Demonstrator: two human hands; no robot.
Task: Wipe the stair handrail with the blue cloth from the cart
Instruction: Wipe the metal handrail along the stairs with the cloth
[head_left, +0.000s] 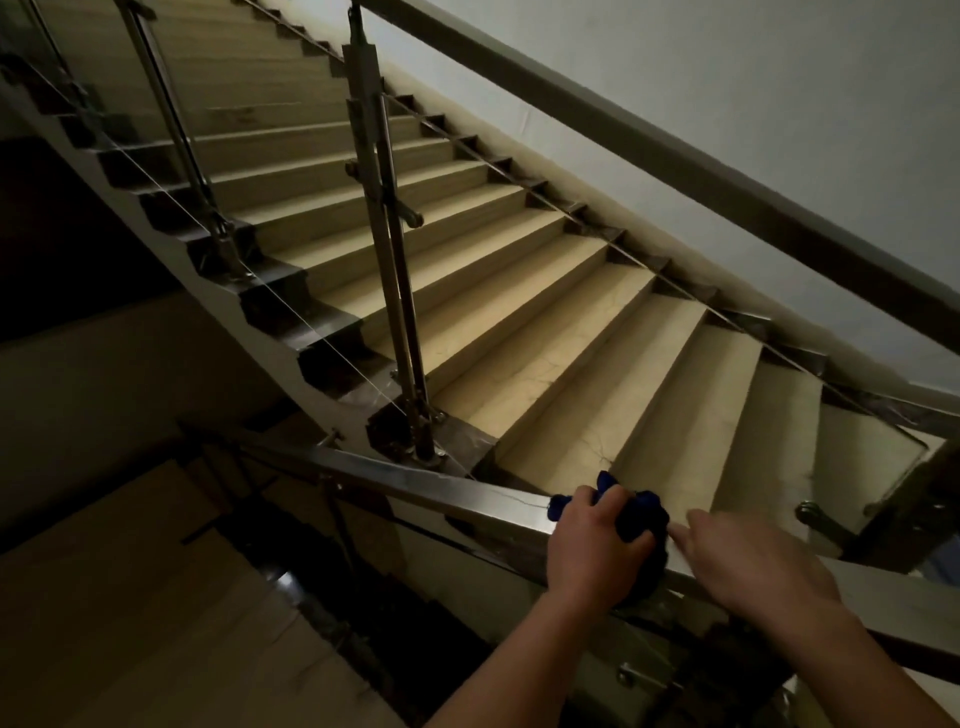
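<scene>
A metal handrail (431, 486) runs from the left middle down to the right across the lower part of the view. My left hand (589, 551) grips a bunched dark blue cloth (647, 512) and holds it down on the rail's top. My right hand (753, 558) rests on the rail just to the right of the cloth, its fingers straight and pointing toward the cloth, nothing held in it. The cart is out of view.
Beige steps (545, 332) climb away to the upper left beyond the rail. A steel baluster post (387, 249) stands at the stair edge. A darker upper handrail (649, 156) crosses diagonally along the white wall. A dim lower flight lies at bottom left.
</scene>
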